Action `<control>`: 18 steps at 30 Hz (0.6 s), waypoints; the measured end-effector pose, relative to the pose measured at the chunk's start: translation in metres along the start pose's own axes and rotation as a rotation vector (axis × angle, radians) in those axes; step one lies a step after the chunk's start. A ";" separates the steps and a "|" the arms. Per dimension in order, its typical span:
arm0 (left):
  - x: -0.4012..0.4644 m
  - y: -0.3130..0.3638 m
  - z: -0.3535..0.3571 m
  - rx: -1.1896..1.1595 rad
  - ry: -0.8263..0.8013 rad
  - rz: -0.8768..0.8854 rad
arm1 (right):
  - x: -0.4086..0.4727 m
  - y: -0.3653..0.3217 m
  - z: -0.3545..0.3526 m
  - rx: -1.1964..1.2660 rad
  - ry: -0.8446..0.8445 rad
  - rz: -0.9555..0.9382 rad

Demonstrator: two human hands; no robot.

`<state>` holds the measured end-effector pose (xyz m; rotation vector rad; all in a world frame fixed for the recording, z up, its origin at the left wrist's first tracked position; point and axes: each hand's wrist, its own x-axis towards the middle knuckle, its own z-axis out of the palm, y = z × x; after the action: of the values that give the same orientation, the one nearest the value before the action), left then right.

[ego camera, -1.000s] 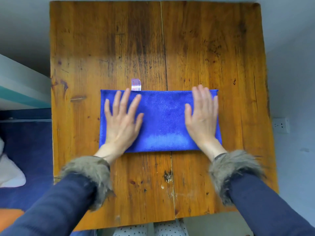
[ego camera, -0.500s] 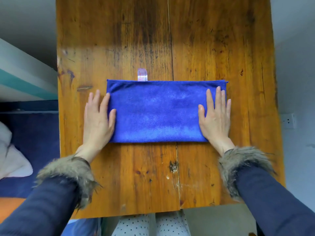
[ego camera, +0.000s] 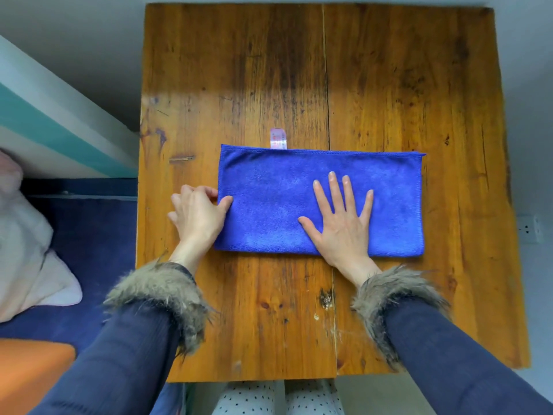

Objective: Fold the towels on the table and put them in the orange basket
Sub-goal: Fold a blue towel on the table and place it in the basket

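The towel [ego camera: 269, 202] is blue and lies folded into a long flat rectangle near the middle of the table [ego camera: 389, 85], its long edges running left to right; a small white tag [ego camera: 278, 139] sticks out from its far edge, left of the seam between the two table boards. The left hand [ego camera: 199, 215] sits at the towel's left short edge; its thumb lies on top of the cloth and its fingers are curled at the edge, pinching the end of the towel; the heel of the hand rests on bare wood beside the towel. The right hand [ego camera: 341, 223] lies flat on the towel, palm down, fingers straight and spread, grasping nothing; it presses the cloth right of centre, with the towel's right end uncovered beyond it. Both wrists carry fur cuffs [ego camera: 395, 295] on dark blue sleeves [ego camera: 449, 363]. An orange surface [ego camera: 30, 372], possibly the basket, shows at the lower left corner, off the table and well apart from the towel; its shape cannot be told. A pale pillow [ego camera: 27, 244] lies on a dark blue bed [ego camera: 95, 235] left of the table; a wall socket [ego camera: 531, 229] shows at the right edge.
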<state>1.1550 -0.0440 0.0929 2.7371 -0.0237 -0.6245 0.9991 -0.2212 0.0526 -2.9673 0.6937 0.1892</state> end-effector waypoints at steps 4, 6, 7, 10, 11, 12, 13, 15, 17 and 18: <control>0.005 0.002 0.002 -0.037 -0.044 -0.055 | 0.001 -0.001 0.003 0.008 0.022 0.005; 0.004 0.003 -0.001 -0.049 -0.027 -0.010 | 0.001 -0.002 0.003 0.016 0.021 0.004; 0.002 0.002 -0.002 -0.079 -0.016 0.022 | 0.000 -0.002 0.003 0.017 0.019 0.005; -0.007 0.001 -0.008 -0.211 -0.025 0.080 | 0.000 -0.002 0.003 0.013 0.005 0.014; -0.008 0.002 -0.011 -0.260 -0.044 0.073 | 0.001 -0.002 0.002 0.013 0.001 0.016; -0.008 0.003 -0.014 -0.331 -0.075 0.043 | 0.001 -0.002 0.001 0.011 -0.003 0.014; -0.008 0.004 -0.017 -0.424 -0.119 -0.014 | 0.002 -0.002 0.001 0.010 -0.009 0.012; -0.009 0.008 -0.028 -0.648 -0.259 -0.176 | 0.001 -0.004 0.001 0.012 -0.032 0.009; -0.012 0.010 -0.036 -0.843 -0.393 -0.290 | 0.001 -0.006 -0.001 0.029 -0.070 0.016; -0.015 0.013 -0.040 -0.896 -0.427 -0.307 | 0.002 -0.006 -0.004 0.046 -0.091 0.015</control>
<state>1.1593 -0.0425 0.1370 1.7237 0.4646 -0.9930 1.0039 -0.2172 0.0561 -2.8900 0.6997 0.3029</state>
